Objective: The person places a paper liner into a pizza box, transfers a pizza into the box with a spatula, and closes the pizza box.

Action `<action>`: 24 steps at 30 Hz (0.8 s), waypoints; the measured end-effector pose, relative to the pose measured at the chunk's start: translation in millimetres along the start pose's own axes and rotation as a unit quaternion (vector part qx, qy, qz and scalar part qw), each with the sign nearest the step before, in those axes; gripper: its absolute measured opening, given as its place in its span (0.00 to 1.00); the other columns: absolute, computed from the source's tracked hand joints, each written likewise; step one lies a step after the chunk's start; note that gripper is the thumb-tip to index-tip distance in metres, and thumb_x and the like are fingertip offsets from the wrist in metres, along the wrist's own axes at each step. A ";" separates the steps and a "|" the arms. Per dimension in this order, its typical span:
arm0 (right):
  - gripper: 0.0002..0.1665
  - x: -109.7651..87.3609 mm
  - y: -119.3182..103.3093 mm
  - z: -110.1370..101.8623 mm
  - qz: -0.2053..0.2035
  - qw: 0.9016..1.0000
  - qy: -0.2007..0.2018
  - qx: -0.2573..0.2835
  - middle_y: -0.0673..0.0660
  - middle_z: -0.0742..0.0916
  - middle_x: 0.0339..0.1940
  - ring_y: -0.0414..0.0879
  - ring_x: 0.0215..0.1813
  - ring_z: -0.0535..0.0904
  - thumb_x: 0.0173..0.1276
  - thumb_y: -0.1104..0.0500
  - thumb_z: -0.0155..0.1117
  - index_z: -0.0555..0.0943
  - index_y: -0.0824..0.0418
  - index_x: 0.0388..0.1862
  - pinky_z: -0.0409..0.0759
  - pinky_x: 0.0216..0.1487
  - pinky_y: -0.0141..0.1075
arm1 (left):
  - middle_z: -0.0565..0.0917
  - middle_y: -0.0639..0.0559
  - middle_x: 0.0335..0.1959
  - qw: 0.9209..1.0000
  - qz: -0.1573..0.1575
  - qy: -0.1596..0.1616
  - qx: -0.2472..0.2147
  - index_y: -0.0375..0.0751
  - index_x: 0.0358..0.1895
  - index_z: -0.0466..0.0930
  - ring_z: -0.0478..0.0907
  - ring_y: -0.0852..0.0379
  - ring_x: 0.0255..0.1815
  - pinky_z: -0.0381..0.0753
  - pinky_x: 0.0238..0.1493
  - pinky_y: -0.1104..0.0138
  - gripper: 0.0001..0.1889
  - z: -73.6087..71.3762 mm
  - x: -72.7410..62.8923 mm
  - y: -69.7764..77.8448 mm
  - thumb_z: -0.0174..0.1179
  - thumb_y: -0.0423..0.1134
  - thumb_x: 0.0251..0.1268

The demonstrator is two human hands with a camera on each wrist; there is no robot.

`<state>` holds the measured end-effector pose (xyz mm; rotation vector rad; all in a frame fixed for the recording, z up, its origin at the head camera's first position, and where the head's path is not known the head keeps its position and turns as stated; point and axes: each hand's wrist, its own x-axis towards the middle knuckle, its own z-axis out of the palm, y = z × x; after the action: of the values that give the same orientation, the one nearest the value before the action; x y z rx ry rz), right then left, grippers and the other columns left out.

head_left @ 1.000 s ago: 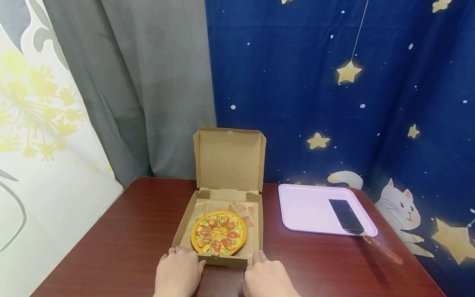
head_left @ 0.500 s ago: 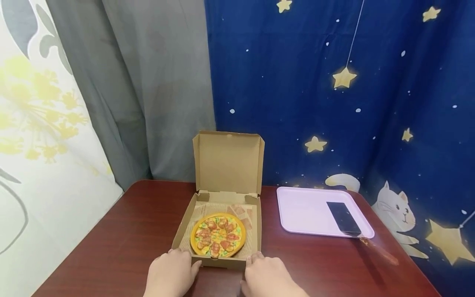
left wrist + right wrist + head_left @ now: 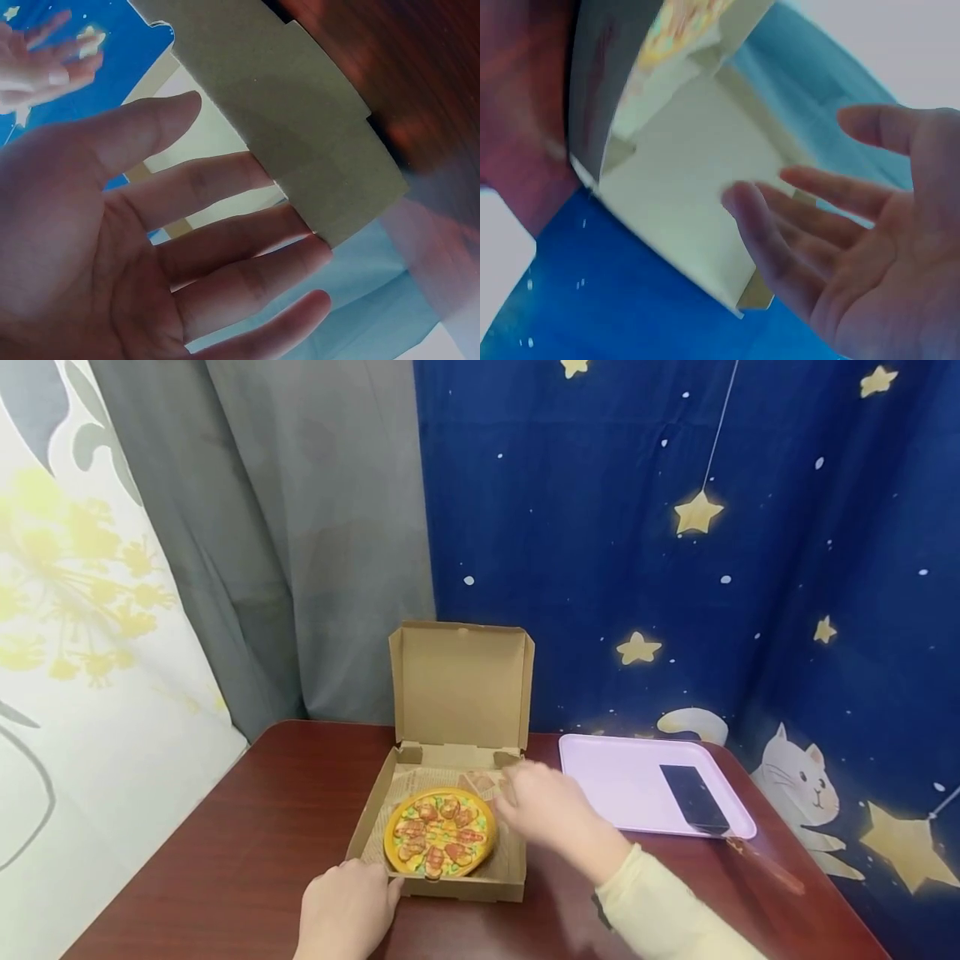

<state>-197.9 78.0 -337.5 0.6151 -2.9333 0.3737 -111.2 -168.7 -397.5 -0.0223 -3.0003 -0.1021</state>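
Observation:
An open cardboard pizza box (image 3: 463, 689) stands on the table with its lid raised. Inside, a toy-like pizza (image 3: 441, 833) with a yellow rim lies on printed paper. My left hand (image 3: 348, 906) rests at the box's front left corner; the left wrist view has its fairly straight fingers (image 3: 225, 232) touching the top edge of the front wall (image 3: 300, 112), thumb apart from it. Above the box's right side hovers my right hand (image 3: 543, 802), blurred in the head view. Its fingers (image 3: 825, 187) are loosely spread in the right wrist view, with nothing held.
Right of the box lies a pale purple tray (image 3: 607, 777). A pizza server with a dark flat blade (image 3: 693, 797) lies across it, its brown handle (image 3: 765, 866) sticking out past the tray's front edge. Gray and blue curtains (image 3: 480, 543) hang behind the table (image 3: 247, 843).
My right hand has left the box's front right corner and moved up and forward over its right side. The left hand stays at the front left corner. Box and pizza look unmoved.

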 end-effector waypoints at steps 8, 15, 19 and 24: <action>0.38 45.0 12.0 -18.6 0.051 0.998 0.030 -0.010 0.70 0.71 0.81 0.65 0.78 0.73 0.77 0.46 0.63 0.73 0.67 0.77 0.81 0.70 0.62 | 0.84 0.47 0.19 1.000 -0.007 0.002 -0.004 0.44 0.20 0.82 0.83 0.43 0.22 0.81 0.22 0.48 0.21 -0.1 -0.6 0.0 0.72 0.54 0.65; 0.46 65.2 17.3 -17.5 0.090 0.995 0.028 0.019 0.74 0.59 0.86 0.70 0.80 0.69 0.77 0.46 0.62 0.61 0.68 0.84 0.79 0.73 0.61 | 0.84 0.46 0.19 1.000 -0.006 0.007 -0.005 0.44 0.19 0.82 0.83 0.43 0.22 0.80 0.22 0.48 0.22 0.1 -0.1 -0.9 0.72 0.54 0.65; 0.52 73.5 18.8 -15.6 0.116 0.992 0.006 0.043 0.76 0.53 0.87 0.72 0.81 0.68 0.77 0.46 0.62 0.51 0.68 0.88 0.77 0.74 0.62 | 0.84 0.46 0.20 1.000 -0.009 -0.005 -0.006 0.44 0.19 0.82 0.83 0.43 0.22 0.81 0.22 0.48 0.22 -0.1 0.8 0.0 0.71 0.54 0.66; 0.57 82.2 24.4 -11.6 0.127 0.990 -0.025 0.058 0.80 0.47 0.87 0.70 0.72 0.79 0.78 0.46 0.62 0.42 0.69 0.88 0.84 0.67 0.57 | 0.83 0.45 0.20 1.000 -0.017 -0.011 -0.008 0.42 0.21 0.84 0.83 0.43 0.22 0.82 0.23 0.47 0.22 2.0 0.4 3.4 0.73 0.55 0.65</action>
<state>-281.9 71.6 -317.7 0.2635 -3.0613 0.5649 -111.8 -165.1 -399.1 0.0249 -3.0222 -0.1306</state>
